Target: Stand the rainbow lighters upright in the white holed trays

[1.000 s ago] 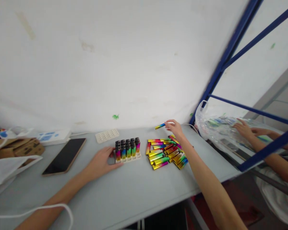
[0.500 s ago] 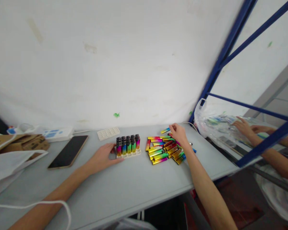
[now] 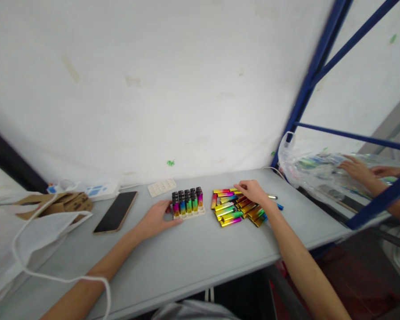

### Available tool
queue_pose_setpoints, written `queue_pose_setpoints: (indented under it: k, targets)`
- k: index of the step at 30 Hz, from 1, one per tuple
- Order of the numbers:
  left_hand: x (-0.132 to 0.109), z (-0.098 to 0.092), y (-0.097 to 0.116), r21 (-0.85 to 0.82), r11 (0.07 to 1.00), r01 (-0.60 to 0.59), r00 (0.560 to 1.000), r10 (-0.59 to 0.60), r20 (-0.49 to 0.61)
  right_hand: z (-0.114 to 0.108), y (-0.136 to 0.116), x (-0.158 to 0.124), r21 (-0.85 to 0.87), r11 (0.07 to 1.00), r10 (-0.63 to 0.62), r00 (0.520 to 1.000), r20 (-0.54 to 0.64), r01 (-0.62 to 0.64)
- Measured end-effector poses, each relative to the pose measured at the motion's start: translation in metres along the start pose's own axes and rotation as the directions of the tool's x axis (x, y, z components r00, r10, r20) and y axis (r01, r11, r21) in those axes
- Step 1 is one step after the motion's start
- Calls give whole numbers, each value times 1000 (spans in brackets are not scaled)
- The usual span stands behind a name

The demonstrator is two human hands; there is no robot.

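A small white tray (image 3: pixel 200 212) holds several upright rainbow-coloured lighters (image 3: pixel 187 201) with black tops, mid-table. My left hand (image 3: pixel 156 218) lies beside the tray's left side, fingers spread, touching its edge. To the right lies a loose pile of rainbow lighters (image 3: pixel 235 208). My right hand (image 3: pixel 254 192) rests on top of the pile, fingers curled down onto the lighters; whether they grip one is hidden.
A black phone (image 3: pixel 116 211), an empty white tray (image 3: pixel 162 187), a power strip (image 3: pixel 98 191), a cardboard box (image 3: pixel 60 202) and a white bag (image 3: pixel 23 240) lie at the left. A blue metal frame (image 3: pixel 315 75) stands right; behind it another person's hands (image 3: pixel 356 170) touch a plastic bag (image 3: pixel 306 166).
My right hand, which held one lighter up above the pile, has come down onto the pile. The left hand stayed by the tray. The view shifted a little.
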State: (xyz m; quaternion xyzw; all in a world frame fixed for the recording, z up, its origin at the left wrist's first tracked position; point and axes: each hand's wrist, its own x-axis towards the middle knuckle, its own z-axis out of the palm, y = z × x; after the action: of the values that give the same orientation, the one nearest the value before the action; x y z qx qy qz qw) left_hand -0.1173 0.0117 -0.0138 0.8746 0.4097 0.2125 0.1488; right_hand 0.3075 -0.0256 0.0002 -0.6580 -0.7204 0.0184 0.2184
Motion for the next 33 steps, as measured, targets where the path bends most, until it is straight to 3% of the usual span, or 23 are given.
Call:
queue_pose_setpoints:
  k: [4, 8, 16, 21, 27, 33]
  targets:
    - [1, 1, -3, -2, 1000, 4, 1000, -4, 8, -4, 6, -1, 9, 1000, 14, 1000, -2, -14]
    - [2, 0, -2, -2, 1000, 16, 1000, -16, 12, -3, 3, -3, 151, 988, -7, 999, 40, 1]
    - [6, -1, -2, -45, 998, 44, 999, -43, 27, 9, -13, -4, 348, 919, -240, 963, 124, 184]
    - [6, -2, -1, -32, 999, 12, 999, -11, 36, 9, -13, -4, 345, 919, -255, 954, 155, 190]
    - [6, -4, 2, -12, 1000, 8, 999, -8, 45, 14, 0, 6, 215, 951, -242, 968, 61, 224]
    - [5, -3, 2, 5, 1000, 2, 999, -2, 45, 19, 6, 20, 103, 972, -225, 963, 150, 211]
